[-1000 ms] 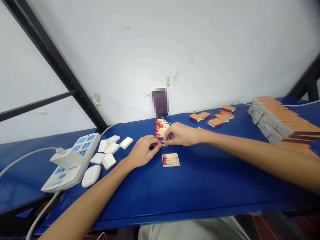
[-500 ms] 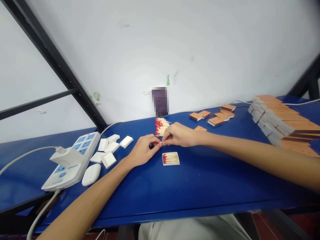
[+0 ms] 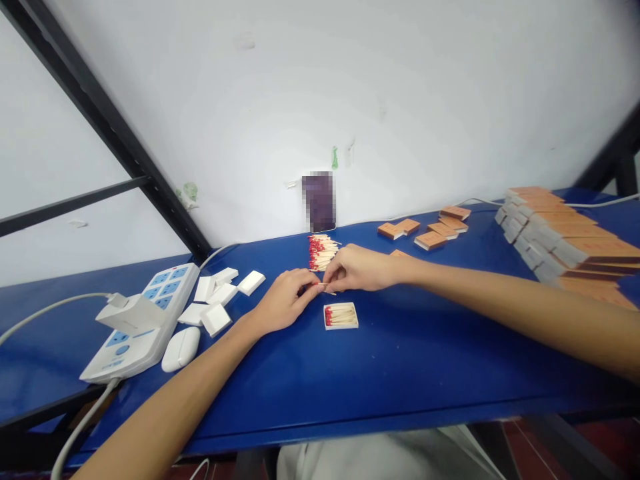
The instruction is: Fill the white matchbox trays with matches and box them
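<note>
My left hand (image 3: pixel 284 301) and my right hand (image 3: pixel 358 268) meet over the blue table (image 3: pixel 400 360), both pinching a few red-tipped matchsticks (image 3: pixel 325 287) between their fingertips. Just in front of them lies an open white matchbox tray (image 3: pixel 341 316) partly filled with matches. A loose pile of matches (image 3: pixel 321 252) lies behind the hands, near the wall.
Several empty white trays (image 3: pixel 220 298) lie at the left, beside a white-and-blue power strip (image 3: pixel 143 320) and a white earbud case (image 3: pixel 181 349). Orange matchbox sleeves (image 3: pixel 430 233) are scattered at the back right. A long stack of sleeves (image 3: pixel 565 248) fills the far right.
Both hands stayed together above the tray, shifting the pinched matches slightly between their fingertips. The view drifted a little.
</note>
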The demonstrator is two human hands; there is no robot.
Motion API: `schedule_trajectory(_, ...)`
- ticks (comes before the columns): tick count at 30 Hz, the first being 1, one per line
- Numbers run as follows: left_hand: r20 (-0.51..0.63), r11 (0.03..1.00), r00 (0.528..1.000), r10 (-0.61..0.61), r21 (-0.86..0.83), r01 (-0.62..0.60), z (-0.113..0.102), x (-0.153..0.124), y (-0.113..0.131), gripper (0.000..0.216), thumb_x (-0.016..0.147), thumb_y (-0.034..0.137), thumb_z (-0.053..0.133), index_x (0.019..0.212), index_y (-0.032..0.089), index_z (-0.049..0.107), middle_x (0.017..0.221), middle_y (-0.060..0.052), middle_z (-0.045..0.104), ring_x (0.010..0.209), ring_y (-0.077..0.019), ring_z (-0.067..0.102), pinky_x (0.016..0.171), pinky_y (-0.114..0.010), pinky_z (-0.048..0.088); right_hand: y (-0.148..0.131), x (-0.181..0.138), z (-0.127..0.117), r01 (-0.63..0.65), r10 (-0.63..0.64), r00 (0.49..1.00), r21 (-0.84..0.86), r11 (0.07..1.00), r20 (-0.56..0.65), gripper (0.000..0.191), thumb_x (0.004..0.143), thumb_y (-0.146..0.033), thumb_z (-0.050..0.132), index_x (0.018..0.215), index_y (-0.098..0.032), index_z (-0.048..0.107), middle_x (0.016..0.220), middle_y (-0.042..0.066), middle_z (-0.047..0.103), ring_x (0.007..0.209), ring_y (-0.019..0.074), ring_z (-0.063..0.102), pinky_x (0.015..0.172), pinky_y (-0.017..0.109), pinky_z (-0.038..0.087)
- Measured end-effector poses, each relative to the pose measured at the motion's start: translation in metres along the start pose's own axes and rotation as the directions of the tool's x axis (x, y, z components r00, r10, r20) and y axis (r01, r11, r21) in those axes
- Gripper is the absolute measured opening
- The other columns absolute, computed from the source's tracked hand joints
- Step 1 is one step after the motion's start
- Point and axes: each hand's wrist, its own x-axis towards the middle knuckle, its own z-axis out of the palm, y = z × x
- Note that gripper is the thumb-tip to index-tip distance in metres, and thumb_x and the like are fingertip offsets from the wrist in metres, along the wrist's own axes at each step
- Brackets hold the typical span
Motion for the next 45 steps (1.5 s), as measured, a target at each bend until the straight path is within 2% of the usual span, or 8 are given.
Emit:
schedule_trajectory(2,0.000,1.000,1.000,-0.009,0.008,0.009,-0.001,0.001,-0.001,0.035,0.099,0.039,0.041,0.084,0.018,0.064,0.080,-0.002,0.063,0.072,-0.0143,0.053,0.068,-0.027,0.039,0.002,-0.001,-0.009,-0.061,0.061,0.998,-0.034,0.998,0.005,0.018,0.083,-0.026,0.061,0.091,-0.017,0.074,0.069,0.000,0.071,0.061,0.0115,0.060,0.060,0.022,0.040)
schedule_trajectory(6,0.009,1.000,1.000,-0.015,0.008,0.015,-0.001,0.001,-0.004,0.036,0.099,0.040,0.042,0.085,0.017,0.067,0.078,-0.002,0.063,0.072,-0.0145,0.053,0.069,-0.027,0.039,0.014,-0.001,-0.015,-0.151,0.106,0.978,-0.259,0.954,-0.178,0.018,0.083,-0.015,0.056,0.091,-0.015,0.072,0.084,0.004,0.072,0.071,0.0135,0.060,0.066,0.023,0.039)
schedule_trajectory(10,0.009,0.999,1.000,-0.021,-0.031,0.021,-0.001,0.001,-0.005,0.033,0.099,0.039,0.044,0.090,0.018,0.069,0.082,-0.002,0.065,0.075,-0.0145,0.055,0.070,-0.026,0.040,0.030,0.002,-0.003,-0.134,0.063,0.982,-0.422,0.897,-0.178,0.015,0.085,-0.015,0.055,0.093,-0.015,0.068,0.092,0.008,0.069,0.082,0.0170,0.059,0.070,0.026,0.037)
schedule_trajectory(15,0.018,0.999,1.000,-0.023,-0.031,0.024,-0.002,0.001,-0.004,0.034,0.098,0.039,0.045,0.090,0.018,0.070,0.083,-0.003,0.066,0.075,-0.0149,0.056,0.070,-0.027,0.040,0.035,0.004,0.005,-0.126,0.041,0.984,-0.505,0.854,-0.176,0.012,0.090,-0.021,0.052,0.089,-0.015,0.063,0.092,0.008,0.065,0.079,0.0165,0.056,0.068,0.026,0.034)
schedule_trajectory(25,0.012,1.000,1.000,-0.024,-0.017,0.024,-0.001,0.000,-0.005,0.037,0.099,0.041,0.042,0.087,0.017,0.068,0.079,-0.003,0.065,0.072,-0.0148,0.055,0.068,-0.027,0.040,0.041,0.006,0.006,-0.139,0.064,0.983,-0.474,0.870,-0.171,0.011,0.090,-0.022,0.053,0.089,-0.016,0.062,0.094,0.009,0.066,0.082,0.0178,0.057,0.068,0.027,0.033)
schedule_trajectory(37,0.004,0.999,0.999,-0.037,-0.020,0.037,-0.001,0.000,-0.004,0.040,0.099,0.043,0.041,0.085,0.017,0.068,0.076,-0.003,0.063,0.068,-0.0138,0.052,0.065,-0.027,0.039,0.041,0.005,0.005,-0.131,0.073,0.986,-0.418,0.899,-0.152,0.009,0.086,-0.019,0.052,0.080,-0.017,0.058,0.081,0.005,0.065,0.068,0.0140,0.052,0.061,0.025,0.030)
schedule_trajectory(45,0.007,0.999,0.999,-0.039,-0.018,0.039,0.000,0.001,-0.004,0.039,0.098,0.042,0.042,0.084,0.017,0.068,0.075,-0.002,0.062,0.066,-0.0135,0.052,0.065,-0.026,0.039,0.036,0.004,0.005,-0.154,0.101,0.984,-0.424,0.892,-0.144,0.011,0.089,-0.023,0.052,0.090,-0.017,0.061,0.086,0.007,0.067,0.075,0.0165,0.056,0.064,0.026,0.032)
